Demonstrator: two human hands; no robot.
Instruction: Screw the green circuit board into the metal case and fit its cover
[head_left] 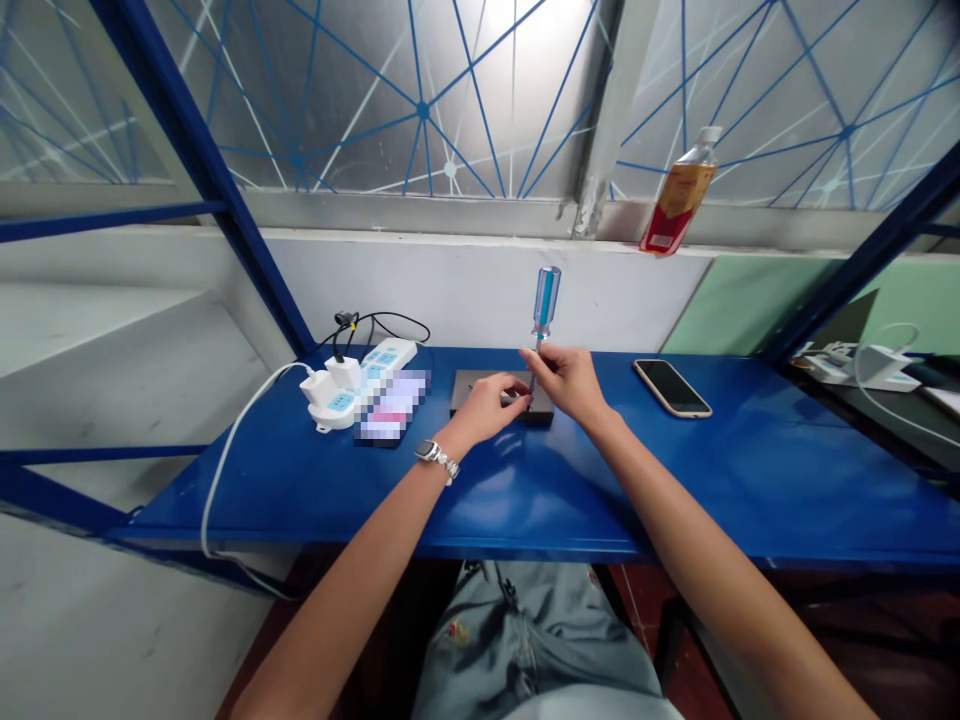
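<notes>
A screwdriver (pixel 547 300) with a clear blue handle stands nearly upright, its tip down on a flat dark grey box (pixel 538 416). My right hand (pixel 574 380) is closed, pinching the metal shaft below the handle. Over the top of the box, my left hand (pixel 489 405) has its thumb and fingers drawn together close to the screwdriver's tip. Whatever lies between those fingertips is too small to make out. The left hand also covers part of the box.
On the blue desk (pixel 465 510), a white power strip (pixel 386 362) with plugged chargers and a blurred-out phone (pixel 391 408) lie to the left. Another phone (pixel 672 387) lies to the right. A drink bottle (pixel 681 195) stands on the window ledge. A white cable (pixel 217 480) hangs over the front edge.
</notes>
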